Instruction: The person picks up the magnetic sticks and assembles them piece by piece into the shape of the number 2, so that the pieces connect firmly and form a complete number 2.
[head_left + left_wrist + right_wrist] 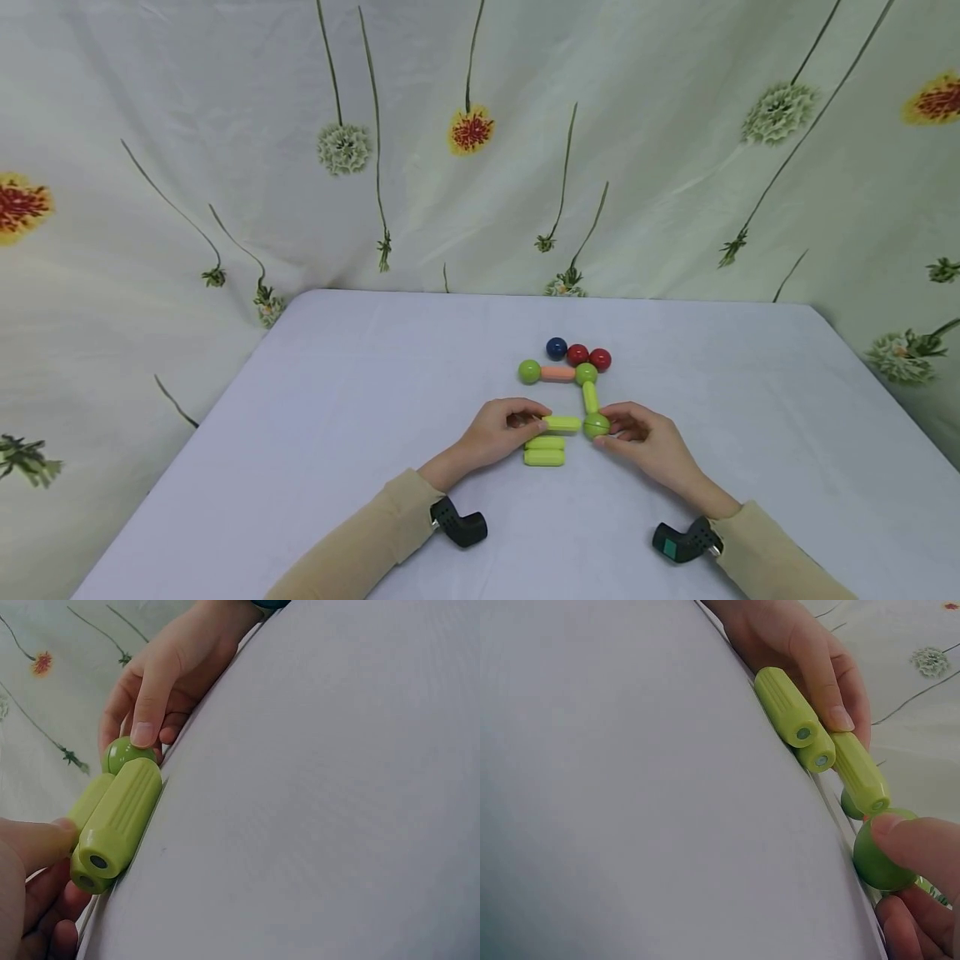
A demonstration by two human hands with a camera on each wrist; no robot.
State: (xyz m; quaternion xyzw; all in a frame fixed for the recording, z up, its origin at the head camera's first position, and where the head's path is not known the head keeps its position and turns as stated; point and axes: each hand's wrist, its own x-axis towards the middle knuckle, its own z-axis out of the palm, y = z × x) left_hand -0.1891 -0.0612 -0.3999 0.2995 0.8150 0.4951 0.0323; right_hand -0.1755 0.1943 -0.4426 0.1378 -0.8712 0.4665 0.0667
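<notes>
My left hand (504, 431) pinches a yellow-green magnetic rod (562, 424) between thumb and fingers. The rod's free end points at a green ball (596, 426), close beside it. That ball is held by my right hand (647, 439), thumb on the near side. From the ball a second yellow-green rod (591, 397) runs back to another green ball (587, 373). An orange rod (558, 374) joins that one to a third green ball (529, 372). In the right wrist view the pinched rod (860, 772) almost meets the held ball (885, 859); whether they touch, I cannot tell.
Two loose yellow-green rods (544, 451) lie side by side just below my left hand. Behind the joined pieces sit a dark blue ball (557, 348) and two red balls (588, 357). A white cloth covers the table (375, 375); a flowered curtain hangs behind.
</notes>
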